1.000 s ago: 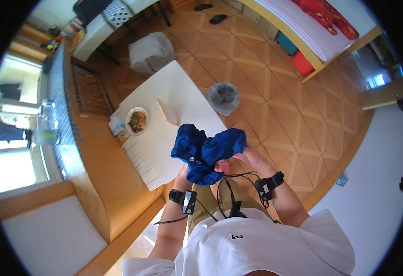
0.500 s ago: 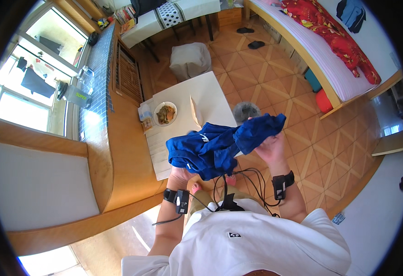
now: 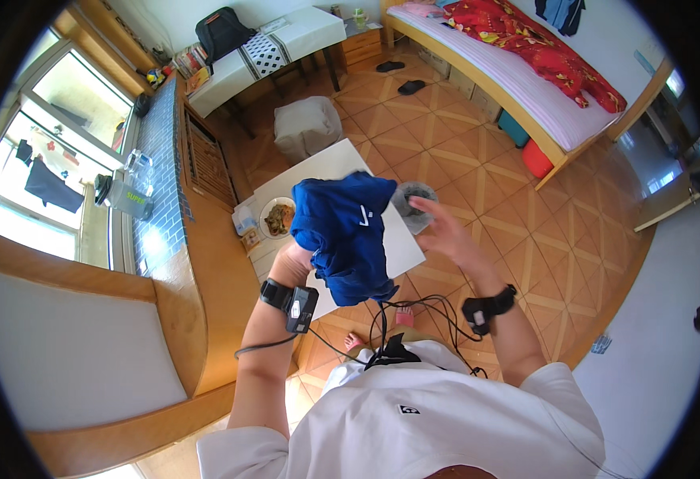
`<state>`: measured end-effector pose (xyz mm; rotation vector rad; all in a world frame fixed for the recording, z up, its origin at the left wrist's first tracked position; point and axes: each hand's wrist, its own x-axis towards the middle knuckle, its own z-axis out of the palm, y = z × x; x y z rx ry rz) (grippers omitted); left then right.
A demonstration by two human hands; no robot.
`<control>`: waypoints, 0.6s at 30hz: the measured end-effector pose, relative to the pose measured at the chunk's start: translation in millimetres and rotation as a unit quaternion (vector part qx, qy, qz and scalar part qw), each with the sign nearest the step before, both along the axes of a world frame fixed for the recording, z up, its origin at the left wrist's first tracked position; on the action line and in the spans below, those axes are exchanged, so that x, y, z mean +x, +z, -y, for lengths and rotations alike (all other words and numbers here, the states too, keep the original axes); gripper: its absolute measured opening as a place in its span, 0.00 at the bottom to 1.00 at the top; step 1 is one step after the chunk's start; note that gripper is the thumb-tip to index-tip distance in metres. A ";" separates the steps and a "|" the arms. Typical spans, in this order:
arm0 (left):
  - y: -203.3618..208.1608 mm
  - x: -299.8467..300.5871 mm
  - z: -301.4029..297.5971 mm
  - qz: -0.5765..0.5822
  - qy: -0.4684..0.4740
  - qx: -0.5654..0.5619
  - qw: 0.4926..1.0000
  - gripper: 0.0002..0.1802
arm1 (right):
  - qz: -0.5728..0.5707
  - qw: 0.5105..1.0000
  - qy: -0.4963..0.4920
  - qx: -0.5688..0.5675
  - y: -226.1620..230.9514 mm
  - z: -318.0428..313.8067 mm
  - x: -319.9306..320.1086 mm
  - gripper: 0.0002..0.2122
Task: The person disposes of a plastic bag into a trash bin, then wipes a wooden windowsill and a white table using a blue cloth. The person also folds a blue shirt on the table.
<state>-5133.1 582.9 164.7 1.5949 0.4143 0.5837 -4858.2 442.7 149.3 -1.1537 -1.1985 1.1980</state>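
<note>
A blue cloth garment (image 3: 342,239) with a small white mark hangs bunched over the low white table (image 3: 402,249). My left hand (image 3: 294,262) grips its left side, and the folds cover most of the fingers. To the right of the cloth, my right hand (image 3: 446,233) is off it, fingers apart and nothing in them. That hand is near a grey bin (image 3: 408,214) on the floor. Part of a white plate (image 3: 265,209) with food shows on the table, just left of the garment.
Small packages (image 3: 245,225) sit at the table's left edge. A beige covered stool (image 3: 306,126) stands beyond the table. On the left a blue-tiled ledge (image 3: 162,152) holds a large clear bottle (image 3: 134,203). Black cables (image 3: 438,299) hang before my waist. A bed (image 3: 517,88) stands at the far right.
My right hand has let go of the garment and moved away from it. The cloth, stretched sideways before, now hangs bunched from my left hand, which has moved slightly left and up.
</note>
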 end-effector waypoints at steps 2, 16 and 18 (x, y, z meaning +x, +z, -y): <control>8.0 -15.1 -2.4 0.028 -0.026 -0.116 0.993 0.30 | 0.037 0.998 0.052 0.003 15.7 -15.7 -38.2 0.32; -67.9 -212.5 -7.1 0.046 0.300 -0.457 0.836 0.25 | -0.334 0.937 0.042 -0.093 93.4 -25.2 -228.2 0.22; -92.7 -222.0 20.4 0.054 0.274 -0.554 0.784 0.35 | -0.349 0.927 0.017 -0.133 92.3 -29.4 -248.9 0.21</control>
